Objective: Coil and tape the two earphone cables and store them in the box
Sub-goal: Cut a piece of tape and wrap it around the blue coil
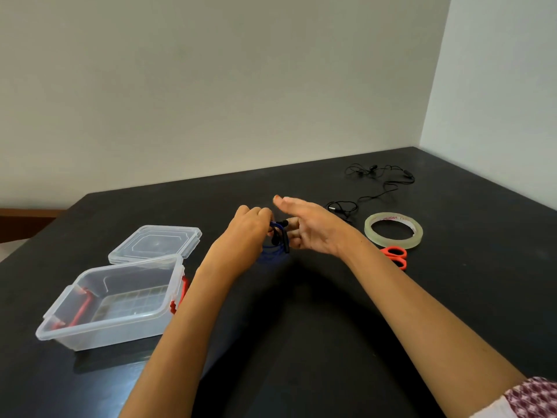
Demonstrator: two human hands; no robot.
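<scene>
Head view: we have the blue cable (275, 247) held up between both hands above the middle of the table (301, 342), its black earbud ends bunched at the top and a few blue loops hanging below.

Step in hand, as we judge it: coiling this first cable. To do it well we should keep the loops one size, lay each turn flat against the last, and hold the bundle pinched at one spot so it cannot spring apart before tape goes on. The earbuds and plug are best tucked to the same side, leaving a bare stretch of coil for the strip.

Left hand (250, 229): fingers curled closed, pinching the top of the coil. Right hand (310, 229): mostly open, thumb and forefinger stretched flat toward the left; its lower fingers are bent in against the coil, though we cannot tell whether they grip it or only steady it.

Black cable (379, 184) lies loose and uncoiled at the far right. Tape (393, 239) lies flat near the right hand, scissors (396, 257) just on the near side of it, partly hidden by the forearm. Box (75, 333) stands open at near left with nothing inside that we can see, lid (156, 244) just beyond it.
</scene>
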